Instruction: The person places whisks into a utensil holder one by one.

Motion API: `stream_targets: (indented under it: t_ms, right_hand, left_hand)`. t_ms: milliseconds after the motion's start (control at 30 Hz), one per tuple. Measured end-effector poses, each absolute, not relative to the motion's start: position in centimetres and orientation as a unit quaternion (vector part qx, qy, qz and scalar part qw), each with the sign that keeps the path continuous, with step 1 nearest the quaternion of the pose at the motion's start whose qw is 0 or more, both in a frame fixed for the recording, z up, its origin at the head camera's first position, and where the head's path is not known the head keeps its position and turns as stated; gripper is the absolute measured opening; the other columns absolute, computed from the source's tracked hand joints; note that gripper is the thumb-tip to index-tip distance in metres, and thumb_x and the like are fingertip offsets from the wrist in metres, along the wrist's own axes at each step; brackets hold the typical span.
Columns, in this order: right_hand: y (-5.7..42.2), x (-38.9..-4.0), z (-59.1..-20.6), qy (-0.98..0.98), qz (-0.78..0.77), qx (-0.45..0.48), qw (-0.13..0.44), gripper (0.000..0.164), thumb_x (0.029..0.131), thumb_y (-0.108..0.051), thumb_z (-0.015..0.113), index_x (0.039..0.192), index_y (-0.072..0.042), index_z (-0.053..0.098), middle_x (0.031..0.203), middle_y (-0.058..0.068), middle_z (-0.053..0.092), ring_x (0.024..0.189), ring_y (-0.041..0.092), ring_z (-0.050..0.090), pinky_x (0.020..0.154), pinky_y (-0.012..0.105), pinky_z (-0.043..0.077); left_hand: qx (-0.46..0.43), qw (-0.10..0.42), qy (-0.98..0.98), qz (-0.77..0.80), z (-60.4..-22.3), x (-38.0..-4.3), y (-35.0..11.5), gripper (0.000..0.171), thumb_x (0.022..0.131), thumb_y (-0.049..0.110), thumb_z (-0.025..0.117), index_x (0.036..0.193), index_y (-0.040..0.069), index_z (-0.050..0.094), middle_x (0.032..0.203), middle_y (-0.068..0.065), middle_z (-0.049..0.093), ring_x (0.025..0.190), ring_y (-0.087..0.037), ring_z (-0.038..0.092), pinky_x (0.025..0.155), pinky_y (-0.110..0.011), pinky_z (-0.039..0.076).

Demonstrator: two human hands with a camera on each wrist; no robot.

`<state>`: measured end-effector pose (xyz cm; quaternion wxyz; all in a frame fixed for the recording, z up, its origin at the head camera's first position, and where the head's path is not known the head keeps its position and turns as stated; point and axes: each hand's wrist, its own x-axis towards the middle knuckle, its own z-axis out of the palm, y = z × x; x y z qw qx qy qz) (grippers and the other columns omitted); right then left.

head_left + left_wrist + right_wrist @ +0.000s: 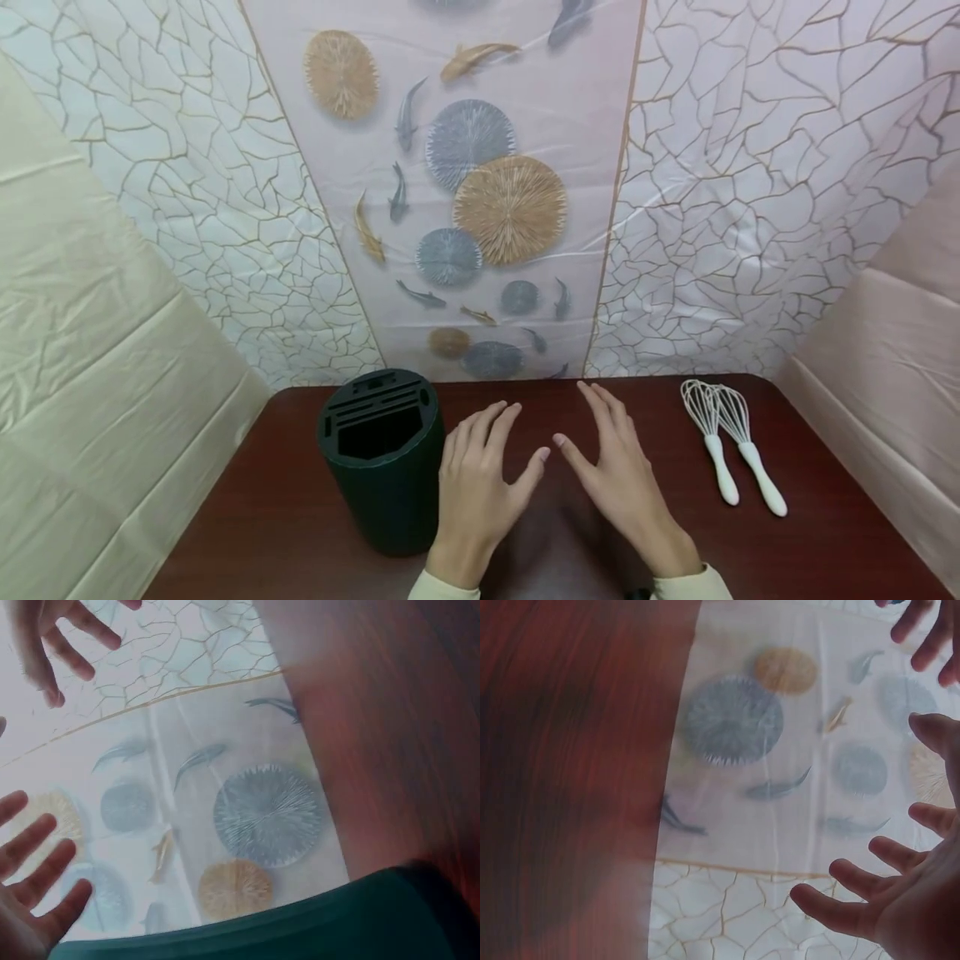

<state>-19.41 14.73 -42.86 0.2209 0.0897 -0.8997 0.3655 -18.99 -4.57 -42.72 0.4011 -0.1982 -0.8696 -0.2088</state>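
Both hands hover over the dark red table with spread fingers and hold nothing. My left hand [480, 492] is just right of a dark green cylindrical knife block [397, 500], whose top has several slots and one large opening. In the left wrist view the block's curved rim [300, 930] crosses the bottom. My right hand [626, 487] is apart from the left, its thumb pointing toward the left thumb. To its right, two whisks with white handles lie side by side, a left whisk [722, 471] and a right whisk [763, 479], their wire heads overlapping.
The dark red table [847, 500] has rounded far corners. Behind it hangs a patterned cloth [510, 208] with fish and round motifs. Plain pale cloth walls [75, 375] slope along the left and right sides.
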Motion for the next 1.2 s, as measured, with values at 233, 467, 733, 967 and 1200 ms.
stream_targets:
  t_ms: [233, 467, 733, 967, 1200]
  right_hand:
    - [13.0, -18.8, -43.0, -0.866, 0.432, 0.12, 0.22, 0.079, 0.095, -0.028, 0.08, 0.162, -0.019, 0.039, 0.162, 0.017, 0.039, 0.147, 0.042, 0.041, 0.107, 0.07, 0.041]
    - [11.0, -18.4, -43.0, -0.844, 0.48, 0.134, 0.199, 0.083, 0.093, -0.028, 0.082, 0.162, -0.018, 0.038, 0.16, 0.015, 0.041, 0.145, 0.04, 0.044, 0.109, 0.066, 0.041]
    - [8.4, -18.5, -42.0, -0.829, 0.518, 0.147, 0.151, 0.09, 0.092, -0.031, 0.082, 0.165, -0.028, 0.03, 0.164, 0.005, 0.035, 0.145, 0.035, 0.043, 0.111, 0.062, 0.041]
    - [6.1, -18.5, -41.7, -0.82, 0.539, 0.175, 0.083, 0.091, 0.093, -0.05, 0.078, 0.165, -0.041, 0.024, 0.169, -0.006, 0.027, 0.155, 0.027, 0.032, 0.117, 0.063, 0.033]
    - [4.5, -18.9, -41.0, -0.811, 0.542, 0.218, 0.046, 0.089, 0.094, -0.049, 0.077, 0.162, -0.051, 0.021, 0.171, -0.018, 0.018, 0.159, 0.019, 0.021, 0.119, 0.065, 0.03]
  left_hand:
    - [-0.237, 0.448, -0.83, -0.234, -42.1, -17.7, -6.1, 0.051, 0.097, 0.05, 0.069, 0.134, 0.015, 0.069, 0.142, -0.008, 0.064, 0.128, -0.03, 0.06, 0.109, -0.059, 0.043]
    - [-0.201, 0.475, -0.821, -0.245, -41.9, -16.4, -8.0, 0.067, 0.098, 0.069, 0.054, 0.138, 0.018, 0.068, 0.154, -0.009, 0.057, 0.141, -0.037, 0.052, 0.12, -0.066, 0.022]
    - [-0.135, 0.517, -0.807, -0.252, -41.6, -15.8, -10.5, 0.072, 0.093, 0.073, 0.058, 0.14, 0.019, 0.068, 0.161, -0.015, 0.048, 0.146, -0.046, 0.044, 0.116, -0.08, 0.009]
    - [-0.051, 0.519, -0.792, -0.317, -42.0, -15.9, -13.5, 0.079, 0.092, 0.075, 0.059, 0.147, 0.017, 0.063, 0.166, -0.024, 0.036, 0.151, -0.054, 0.03, 0.117, -0.079, 0.005]
    - [0.009, 0.437, -0.755, -0.488, -42.6, -16.3, -15.5, 0.089, 0.084, 0.023, 0.084, 0.163, 0.025, 0.042, 0.174, -0.009, 0.019, 0.158, -0.04, 0.017, 0.114, -0.08, 0.015]
